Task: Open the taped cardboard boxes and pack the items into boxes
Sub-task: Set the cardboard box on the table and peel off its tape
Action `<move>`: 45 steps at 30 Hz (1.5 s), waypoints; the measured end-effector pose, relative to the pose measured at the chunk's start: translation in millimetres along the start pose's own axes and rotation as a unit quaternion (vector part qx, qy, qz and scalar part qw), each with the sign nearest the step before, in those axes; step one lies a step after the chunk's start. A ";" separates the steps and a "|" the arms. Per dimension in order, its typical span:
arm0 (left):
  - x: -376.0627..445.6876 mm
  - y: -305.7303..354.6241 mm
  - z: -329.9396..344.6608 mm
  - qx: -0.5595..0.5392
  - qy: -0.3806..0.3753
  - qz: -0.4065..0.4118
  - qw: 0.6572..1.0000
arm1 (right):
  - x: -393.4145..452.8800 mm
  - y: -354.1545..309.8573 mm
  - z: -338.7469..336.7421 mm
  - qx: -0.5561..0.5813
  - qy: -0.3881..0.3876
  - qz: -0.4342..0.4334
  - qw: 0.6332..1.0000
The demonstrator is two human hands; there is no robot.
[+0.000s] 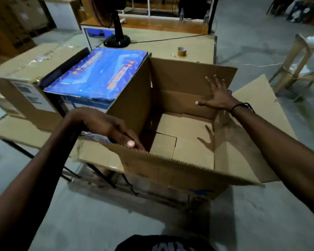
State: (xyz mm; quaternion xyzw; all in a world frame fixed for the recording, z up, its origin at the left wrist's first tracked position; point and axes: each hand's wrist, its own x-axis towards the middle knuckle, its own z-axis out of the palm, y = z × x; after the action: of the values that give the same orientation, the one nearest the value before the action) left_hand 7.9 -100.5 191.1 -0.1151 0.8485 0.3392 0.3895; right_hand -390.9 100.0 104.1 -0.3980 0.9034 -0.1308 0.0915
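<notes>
Between the hands, open cardboard box [179, 142], left hand [114, 129] on its near-left corner, right hand [217, 93] spread flat against far flap.

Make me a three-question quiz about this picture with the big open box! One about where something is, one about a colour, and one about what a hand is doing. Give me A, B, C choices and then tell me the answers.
1. Where is the roll of brown tape?
A. Inside the open box
B. On the table beyond the open box
C. On the floor

2. What colour is the printed box left of the open one?
A. Blue
B. Green
C. White

3. What is the right hand doing?
A. Gripping the tape
B. Making a fist
C. Spreading its fingers flat against a flap

Answers:
B, the tape roll sits on the table.
A, the printed box is blue.
C, the right hand presses, fingers straight, on the open cardboard box.
</notes>
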 end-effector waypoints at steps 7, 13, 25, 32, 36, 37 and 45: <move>14.1 56.7 39.0 0.092 -0.061 0.017 0.994 | 9.0 -0.7 1.0 -0.016 -0.027 0.012 0.999; 66.4 45.1 86.8 0.218 0.088 -0.091 0.968 | 20.9 9.0 -3.6 -0.053 -0.027 0.003 0.998; 136.5 4.0 128.5 0.063 0.259 -0.031 0.963 | 68.1 34.9 9.2 -0.080 -0.040 0.026 0.996; 122.4 -10.3 131.8 -0.022 0.455 0.006 0.890 | 86.7 54.1 43.7 -0.091 -0.074 0.041 0.992; 114.5 -7.7 127.2 -0.153 0.545 0.053 0.823 | 82.1 63.7 63.5 -0.110 -0.085 0.035 0.990; 114.6 -11.3 126.2 -0.159 0.555 0.059 0.814 | 81.5 65.8 66.3 -0.112 -0.082 0.034 0.990; 115.8 -31.3 124.9 -0.155 0.574 0.063 0.802 | 61.5 46.1 69.2 -0.076 0.003 0.007 0.997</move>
State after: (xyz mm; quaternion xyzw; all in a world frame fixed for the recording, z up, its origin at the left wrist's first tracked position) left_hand 17.6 -32.6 32.1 -0.2943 0.8584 0.3619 -0.2136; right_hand -445.3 72.8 20.3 -0.3970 0.9138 -0.0621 0.0589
